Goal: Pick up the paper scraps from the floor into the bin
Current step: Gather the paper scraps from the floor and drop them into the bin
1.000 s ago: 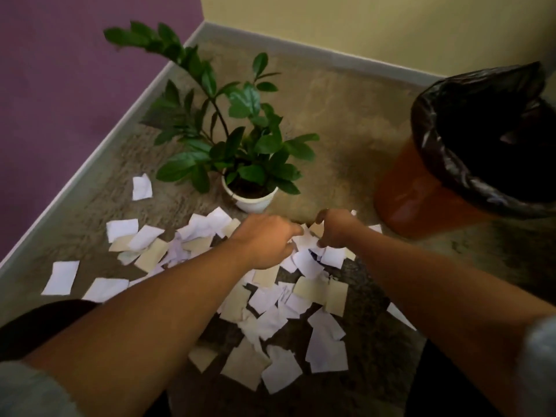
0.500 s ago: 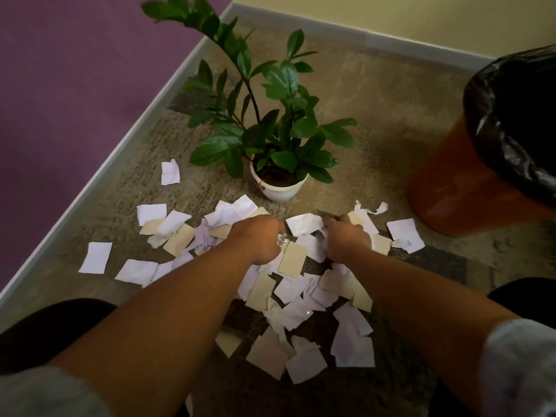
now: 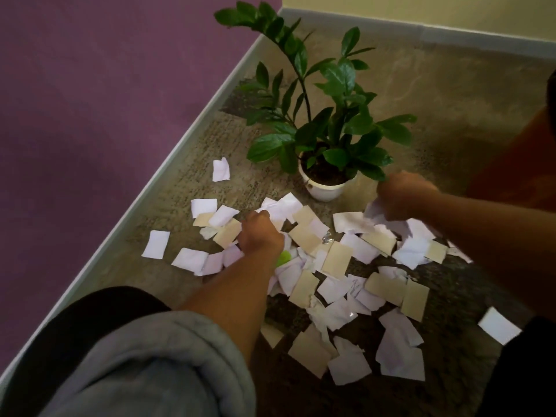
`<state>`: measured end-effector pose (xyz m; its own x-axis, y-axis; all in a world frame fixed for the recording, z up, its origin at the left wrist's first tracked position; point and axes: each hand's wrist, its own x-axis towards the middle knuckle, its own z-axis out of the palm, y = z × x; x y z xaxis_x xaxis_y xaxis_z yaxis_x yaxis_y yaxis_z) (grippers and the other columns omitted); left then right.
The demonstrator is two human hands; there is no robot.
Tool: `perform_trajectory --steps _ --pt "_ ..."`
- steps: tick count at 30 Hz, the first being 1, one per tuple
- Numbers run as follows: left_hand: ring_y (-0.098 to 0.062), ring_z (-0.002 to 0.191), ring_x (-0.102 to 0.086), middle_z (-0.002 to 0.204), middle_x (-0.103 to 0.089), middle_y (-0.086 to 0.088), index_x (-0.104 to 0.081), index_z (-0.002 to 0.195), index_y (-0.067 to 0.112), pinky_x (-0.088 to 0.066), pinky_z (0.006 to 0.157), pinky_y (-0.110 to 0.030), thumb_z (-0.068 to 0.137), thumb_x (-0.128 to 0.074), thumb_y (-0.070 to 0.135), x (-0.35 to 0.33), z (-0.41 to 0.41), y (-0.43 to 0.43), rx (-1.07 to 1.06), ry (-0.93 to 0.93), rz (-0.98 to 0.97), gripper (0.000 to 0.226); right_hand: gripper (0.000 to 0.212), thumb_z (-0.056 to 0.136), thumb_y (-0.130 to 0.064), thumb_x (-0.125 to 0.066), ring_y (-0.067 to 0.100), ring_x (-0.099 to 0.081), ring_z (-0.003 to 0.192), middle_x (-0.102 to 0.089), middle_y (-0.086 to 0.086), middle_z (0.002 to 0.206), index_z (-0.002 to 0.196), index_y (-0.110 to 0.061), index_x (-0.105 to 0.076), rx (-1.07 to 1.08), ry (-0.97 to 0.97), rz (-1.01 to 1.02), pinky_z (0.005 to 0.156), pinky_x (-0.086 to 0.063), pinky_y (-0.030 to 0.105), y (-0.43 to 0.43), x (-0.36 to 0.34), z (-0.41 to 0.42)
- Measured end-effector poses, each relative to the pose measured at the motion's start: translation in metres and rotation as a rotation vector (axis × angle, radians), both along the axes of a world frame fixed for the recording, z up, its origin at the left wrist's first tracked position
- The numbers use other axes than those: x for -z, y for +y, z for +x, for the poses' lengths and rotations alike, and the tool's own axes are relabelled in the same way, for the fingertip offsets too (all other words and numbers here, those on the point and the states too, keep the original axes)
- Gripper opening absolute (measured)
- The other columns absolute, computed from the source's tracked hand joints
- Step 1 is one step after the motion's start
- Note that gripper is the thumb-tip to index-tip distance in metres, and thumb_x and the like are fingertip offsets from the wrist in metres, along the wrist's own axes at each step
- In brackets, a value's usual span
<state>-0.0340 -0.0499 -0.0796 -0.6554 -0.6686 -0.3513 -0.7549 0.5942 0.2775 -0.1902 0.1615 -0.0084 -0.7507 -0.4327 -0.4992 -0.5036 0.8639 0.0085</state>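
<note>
Across the mottled brown carpet floor (image 3: pixel 436 94), near the corner of a purple wall (image 3: pixel 90 100) and a yellow wall (image 3: pixel 451 13), white and tan torn paper scraps (image 3: pixel 337 260) lie in a loose overlapping heap, with a few strays to the left by the pale skirting board (image 3: pixel 156 182). At the left side of the heap the left hand (image 3: pixel 260 236) is knuckles-up on the paper. Its fingers (image 3: pixel 255 216) curl down among the scraps, and I cannot tell whether they pinch any. A small bright green bit (image 3: pixel 283 258) shows just beside that wrist. Farther right, the right hand (image 3: pixel 403 197) is above the heap's far edge, its fingers closed round a crumpled white scraps bunch (image 3: pixel 374 209) that sticks out on the left of the fist. Just to its left stands a leafy green plant in a white round pot (image 3: pixel 326 188). At the right edge, cut off by the frame, is the orange plastic bin (image 3: pixel 520 158), near the right hand and apart from the heap. A grey sleeve (image 3: pixel 150 371) covers the near left arm.
</note>
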Motion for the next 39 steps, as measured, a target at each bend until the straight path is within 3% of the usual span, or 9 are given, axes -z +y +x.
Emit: perform_trajectory --steps 3,6,11,14,20,30,33,36,39 --pt "-0.031 0.136 -0.034 0.143 -0.040 -0.008 -0.050 0.135 0.018 -0.041 0.103 -0.050 0.074 -0.080 0.039 -0.002 0.009 -0.013 -0.115 0.030 0.030 0.070 0.028 0.072 -0.024 -0.076 0.016 -0.058 0.071 -0.054 -0.003 0.071 0.098 -0.016 -0.068 -0.084 0.021 0.029 0.060 -0.048 0.026 -0.016 -0.017 0.005" --pt "-0.036 0.145 -0.017 0.152 -0.028 -0.008 -0.039 0.143 0.020 -0.030 0.111 -0.053 0.071 -0.081 0.046 -0.003 0.013 -0.023 -0.103 -0.038 0.080 0.087 0.032 0.072 -0.025 -0.076 0.013 -0.055 0.065 -0.056 -0.002 0.071 0.101 -0.013 -0.068 -0.081 -0.007 0.040 0.054 -0.044 0.024 -0.027 -0.024 0.018" --pt "-0.032 0.133 -0.039 0.143 -0.038 -0.014 -0.024 0.152 0.015 -0.039 0.107 -0.042 0.064 -0.085 0.049 0.012 0.029 -0.024 0.105 -0.108 0.235 0.112 0.041 0.073 -0.027 -0.078 0.018 -0.061 0.080 -0.068 0.004 0.094 0.110 -0.013 -0.067 -0.067 -0.075 0.027 0.064 -0.046 0.025 -0.037 -0.021 0.034" --pt "-0.032 0.129 -0.045 0.140 -0.044 -0.015 -0.032 0.148 0.014 -0.043 0.102 -0.041 0.070 -0.083 0.038 0.016 0.031 -0.022 0.240 -0.102 0.143 0.096 0.044 0.074 -0.029 -0.077 0.018 -0.062 0.084 -0.069 0.005 0.097 0.113 -0.013 -0.067 -0.065 -0.082 0.036 0.067 -0.047 0.026 -0.040 -0.021 0.037" --pt "-0.032 0.116 -0.055 0.125 -0.056 -0.016 -0.059 0.121 0.009 -0.050 0.094 -0.039 0.087 -0.059 0.006 0.009 0.024 -0.016 0.335 -0.122 0.040 0.035 0.050 0.073 -0.029 -0.078 0.020 -0.063 0.086 -0.068 0.006 0.098 0.116 -0.009 -0.064 -0.027 -0.077 0.025 0.071 -0.051 0.028 -0.040 -0.021 0.043" --pt "-0.035 0.107 -0.061 0.119 -0.060 -0.018 -0.065 0.115 0.008 -0.053 0.091 -0.041 0.089 -0.054 -0.001 -0.024 0.006 -0.009 0.354 -0.042 0.052 0.030 0.050 0.069 -0.027 -0.080 0.022 -0.063 0.083 -0.069 0.007 0.095 0.114 -0.011 -0.068 -0.017 -0.015 -0.064 0.068 -0.051 0.029 -0.058 -0.024 0.056" --pt "-0.034 0.104 -0.061 0.115 -0.062 -0.016 -0.067 0.113 0.011 -0.053 0.082 -0.036 0.084 -0.058 -0.004 -0.043 -0.002 0.000 0.411 0.009 0.081 0.033 0.051 0.072 -0.024 -0.080 0.023 -0.064 0.088 -0.070 0.009 0.102 0.120 -0.012 -0.067 -0.043 -0.011 -0.106 0.070 -0.053 0.029 -0.063 -0.030 0.064" --pt "-0.029 0.090 -0.059 0.099 -0.059 -0.009 -0.063 0.107 0.015 -0.042 0.062 -0.027 0.081 -0.060 -0.003 -0.063 -0.008 0.003 0.501 0.004 0.147 0.032 0.046 0.073 -0.021 -0.079 0.022 -0.065 0.085 -0.069 0.008 0.099 0.116 -0.012 -0.069 -0.049 -0.020 -0.117 0.068 -0.055 0.029 -0.065 -0.043 0.066" --pt "-0.026 0.090 -0.054 0.109 -0.054 -0.007 -0.052 0.103 0.021 -0.039 0.059 -0.027 0.080 -0.065 -0.001 -0.084 -0.013 0.005 0.528 0.023 0.271 0.035 0.041 0.073 -0.019 -0.079 0.021 -0.063 0.080 -0.067 0.006 0.092 0.113 -0.012 -0.069 -0.019 -0.027 -0.142 0.059 -0.049 0.024 -0.057 -0.061 0.064"
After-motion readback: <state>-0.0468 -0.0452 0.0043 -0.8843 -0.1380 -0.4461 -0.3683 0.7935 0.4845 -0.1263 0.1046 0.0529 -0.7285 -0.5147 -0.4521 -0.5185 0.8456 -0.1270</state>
